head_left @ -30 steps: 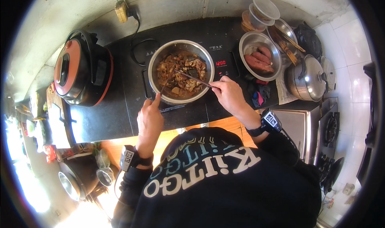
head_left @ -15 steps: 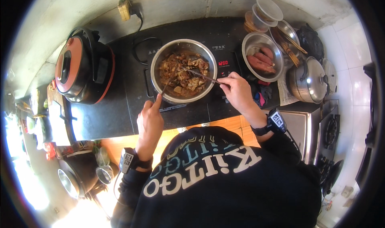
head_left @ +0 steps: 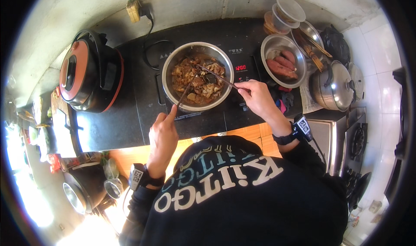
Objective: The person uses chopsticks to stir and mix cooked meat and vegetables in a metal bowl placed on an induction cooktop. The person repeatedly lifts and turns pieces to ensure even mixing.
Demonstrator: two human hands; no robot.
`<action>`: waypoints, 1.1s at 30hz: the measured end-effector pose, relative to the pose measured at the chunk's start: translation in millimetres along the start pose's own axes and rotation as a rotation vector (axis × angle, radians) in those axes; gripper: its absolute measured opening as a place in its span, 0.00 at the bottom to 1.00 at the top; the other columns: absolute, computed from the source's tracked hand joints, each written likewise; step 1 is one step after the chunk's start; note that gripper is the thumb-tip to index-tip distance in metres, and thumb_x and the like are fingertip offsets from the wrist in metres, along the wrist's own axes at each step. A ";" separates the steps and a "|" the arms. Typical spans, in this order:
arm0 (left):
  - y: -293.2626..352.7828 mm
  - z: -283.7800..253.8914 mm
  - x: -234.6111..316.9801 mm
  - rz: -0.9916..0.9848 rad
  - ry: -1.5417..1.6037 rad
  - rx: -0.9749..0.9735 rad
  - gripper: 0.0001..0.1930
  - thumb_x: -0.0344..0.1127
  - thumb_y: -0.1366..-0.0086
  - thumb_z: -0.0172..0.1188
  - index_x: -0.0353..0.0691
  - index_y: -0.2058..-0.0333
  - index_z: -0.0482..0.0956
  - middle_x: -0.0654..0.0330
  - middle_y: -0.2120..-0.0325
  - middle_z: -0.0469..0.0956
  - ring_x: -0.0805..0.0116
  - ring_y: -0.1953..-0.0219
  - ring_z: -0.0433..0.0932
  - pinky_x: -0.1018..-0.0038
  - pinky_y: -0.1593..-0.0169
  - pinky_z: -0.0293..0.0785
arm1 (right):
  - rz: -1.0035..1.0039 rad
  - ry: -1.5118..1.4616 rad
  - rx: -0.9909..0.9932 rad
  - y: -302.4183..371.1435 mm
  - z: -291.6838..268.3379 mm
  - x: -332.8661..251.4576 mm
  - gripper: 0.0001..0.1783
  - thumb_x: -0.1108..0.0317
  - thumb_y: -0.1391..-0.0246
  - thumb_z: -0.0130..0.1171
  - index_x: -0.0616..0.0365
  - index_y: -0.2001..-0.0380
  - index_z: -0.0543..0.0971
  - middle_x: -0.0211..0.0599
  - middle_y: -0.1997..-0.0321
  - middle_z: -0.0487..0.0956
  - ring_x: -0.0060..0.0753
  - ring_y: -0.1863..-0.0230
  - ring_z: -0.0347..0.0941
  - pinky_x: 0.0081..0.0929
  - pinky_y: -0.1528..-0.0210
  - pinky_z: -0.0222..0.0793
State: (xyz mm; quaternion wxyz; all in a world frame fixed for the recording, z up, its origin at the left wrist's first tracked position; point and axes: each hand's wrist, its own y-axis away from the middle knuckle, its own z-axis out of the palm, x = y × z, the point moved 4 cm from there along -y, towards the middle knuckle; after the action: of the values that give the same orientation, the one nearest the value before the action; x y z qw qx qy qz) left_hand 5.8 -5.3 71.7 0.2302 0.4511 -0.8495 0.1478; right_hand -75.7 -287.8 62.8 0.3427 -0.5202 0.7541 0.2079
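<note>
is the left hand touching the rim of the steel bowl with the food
Cannot tell. In the head view the left hand points a finger right at the steel bowl's near rim, holding a thin utensil; contact unclear.

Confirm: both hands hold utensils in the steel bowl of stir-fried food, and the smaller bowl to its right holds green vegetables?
One detail is off. The smaller bowl holds reddish sweet potatoes, not green vegetables, as the head view shows. The rest holds: the left hand and the right hand each hold a thin utensil reaching into the steel bowl of stir-fried food.

a red-lidded pressure cooker sits left; a bowl of sausages and steel kettle right.
</note>
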 end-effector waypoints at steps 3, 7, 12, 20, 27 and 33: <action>-8.9 5.7 3.4 -0.010 -0.009 0.023 0.21 0.22 0.42 0.52 0.41 0.49 0.77 0.52 0.73 0.71 0.50 0.74 0.76 0.61 0.69 0.73 | -0.095 0.017 0.058 -9.0 11.2 -1.7 0.10 0.74 0.50 0.59 0.56 0.64 0.83 0.47 0.74 0.76 0.52 0.71 0.73 0.40 0.67 0.69; -16.7 13.7 3.7 -0.041 -0.080 -0.015 0.22 0.21 0.43 0.52 0.41 0.49 0.77 0.51 0.73 0.72 0.50 0.73 0.76 0.61 0.68 0.73 | -0.133 0.214 0.036 -14.3 20.0 1.3 0.12 0.75 0.49 0.58 0.54 0.61 0.83 0.50 0.73 0.77 0.55 0.70 0.75 0.41 0.66 0.71; -3.2 10.8 -2.5 -0.074 -0.037 -0.056 0.21 0.22 0.42 0.53 0.41 0.49 0.77 0.50 0.73 0.72 0.50 0.73 0.77 0.61 0.68 0.73 | -0.095 0.151 -0.054 2.8 -4.5 -3.1 0.15 0.77 0.50 0.60 0.56 0.57 0.82 0.49 0.73 0.76 0.46 0.73 0.74 0.31 0.68 0.70; -9.7 13.7 4.2 -0.013 0.090 0.051 0.20 0.23 0.41 0.53 0.41 0.50 0.78 0.51 0.75 0.72 0.50 0.74 0.76 0.61 0.69 0.72 | -0.162 0.152 0.037 -6.6 3.8 -9.5 0.20 0.79 0.52 0.60 0.56 0.53 0.80 0.49 0.73 0.75 0.48 0.72 0.73 0.33 0.67 0.68; 0.6 4.8 -7.2 -0.074 0.066 -0.018 0.21 0.22 0.42 0.54 0.42 0.49 0.77 0.50 0.76 0.71 0.48 0.75 0.74 0.63 0.69 0.73 | 0.039 0.044 -0.152 3.6 -11.5 -9.1 0.17 0.80 0.49 0.57 0.58 0.54 0.80 0.46 0.73 0.76 0.36 0.76 0.76 0.28 0.72 0.69; -7.4 42.8 -1.4 -0.513 1.147 -0.336 0.15 0.28 0.32 0.51 0.26 0.49 0.71 0.55 0.71 0.78 0.65 0.70 0.82 0.78 0.65 0.82 | 0.349 -0.472 -0.288 6.7 15.9 -18.9 0.13 0.77 0.45 0.55 0.59 0.56 0.69 0.36 0.79 0.77 0.24 0.76 0.78 0.21 0.75 0.73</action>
State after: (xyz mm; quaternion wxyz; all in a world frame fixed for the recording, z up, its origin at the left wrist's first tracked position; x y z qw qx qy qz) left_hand 1.6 -28.0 34.9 0.7427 0.4467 -0.4687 0.1708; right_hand -72.8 -262.5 65.6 0.3901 -0.3637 0.6945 0.4830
